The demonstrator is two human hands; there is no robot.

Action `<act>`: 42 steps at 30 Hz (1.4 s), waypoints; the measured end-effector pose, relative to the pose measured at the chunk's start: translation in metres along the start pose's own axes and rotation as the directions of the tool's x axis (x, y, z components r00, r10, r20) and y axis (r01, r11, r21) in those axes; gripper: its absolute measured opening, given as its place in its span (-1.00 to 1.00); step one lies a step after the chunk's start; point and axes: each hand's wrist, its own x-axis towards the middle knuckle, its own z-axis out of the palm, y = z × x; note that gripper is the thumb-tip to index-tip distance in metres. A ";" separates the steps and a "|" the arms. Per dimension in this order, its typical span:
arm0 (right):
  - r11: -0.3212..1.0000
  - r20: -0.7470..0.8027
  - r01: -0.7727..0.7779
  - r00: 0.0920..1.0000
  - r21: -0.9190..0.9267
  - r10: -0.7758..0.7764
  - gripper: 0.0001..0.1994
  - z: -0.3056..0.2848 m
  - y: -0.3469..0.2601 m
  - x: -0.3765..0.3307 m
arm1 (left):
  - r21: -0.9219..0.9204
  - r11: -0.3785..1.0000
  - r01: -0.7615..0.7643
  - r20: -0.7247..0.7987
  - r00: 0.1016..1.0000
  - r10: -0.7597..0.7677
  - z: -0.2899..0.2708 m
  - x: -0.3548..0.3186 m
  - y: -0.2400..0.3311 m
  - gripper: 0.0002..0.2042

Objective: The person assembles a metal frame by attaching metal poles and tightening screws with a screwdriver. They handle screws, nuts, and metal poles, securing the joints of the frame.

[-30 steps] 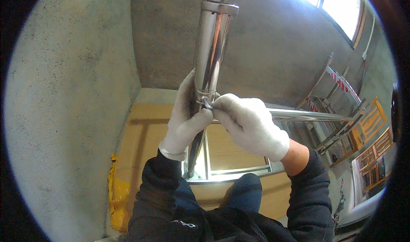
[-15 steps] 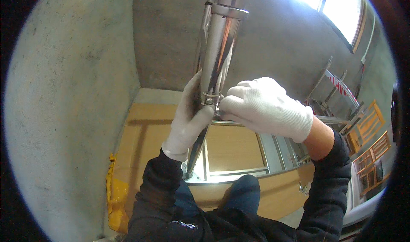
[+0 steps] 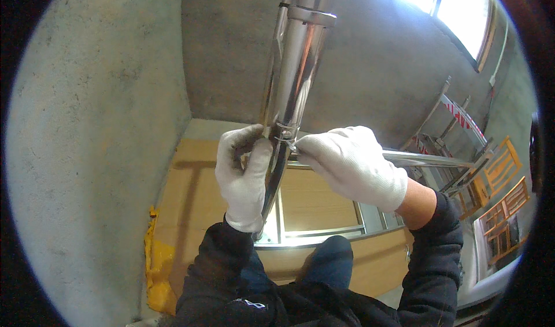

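A thick, shiny metal tube [image 3: 295, 78] rises in front of me and narrows into a thinner lower section. A metal ring clamp [image 3: 285, 133] with a small bolt goes around the joint. A slimmer metal tube [image 3: 272, 90] runs along its left side. Both hands wear white knit gloves. Left of the clamp, my left hand [image 3: 243, 174] has its fingers curled in a pinch against the tube, the tips darkened; what lies between them is hidden. From the right, my right hand [image 3: 352, 162] pinches at a small metal piece [image 3: 291, 146] on the clamp.
A metal frame [image 3: 324, 234] lies over tan board [image 3: 191, 194] below. A metal bar [image 3: 428, 159] runs rightward behind my right hand toward a ladder [image 3: 462, 119]. Wooden chairs [image 3: 500, 165] stand at right. Yellow wrapping [image 3: 159, 269] lies by the left wall [image 3: 98, 142].
My left hand has loosened from around the tube and moved slightly down and left, its fingers now curled beside the clamp. The right hand has shifted slightly down and left, still at the clamp.
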 end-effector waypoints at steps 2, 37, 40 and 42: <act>1.000 -0.015 -0.007 1.000 0.012 0.007 -0.90 0.001 -0.002 0.001 | -0.137 0.987 0.082 -0.019 0.996 -0.085 0.004 0.002 0.002 -0.67; 0.982 0.070 -0.145 0.986 -0.121 0.154 -0.90 -0.011 -0.028 0.010 | -0.133 0.955 0.266 0.275 0.935 -0.222 0.012 0.012 0.003 -0.39; 0.980 0.039 -0.164 0.985 -0.114 0.169 -0.91 -0.001 -0.027 0.004 | -0.121 0.957 0.263 0.274 0.936 -0.223 0.013 0.012 0.002 -0.40; 0.975 0.073 -0.173 0.980 -0.137 0.184 -0.91 0.000 -0.026 0.006 | -0.116 0.961 0.252 0.267 0.940 -0.214 0.014 0.012 0.000 -0.40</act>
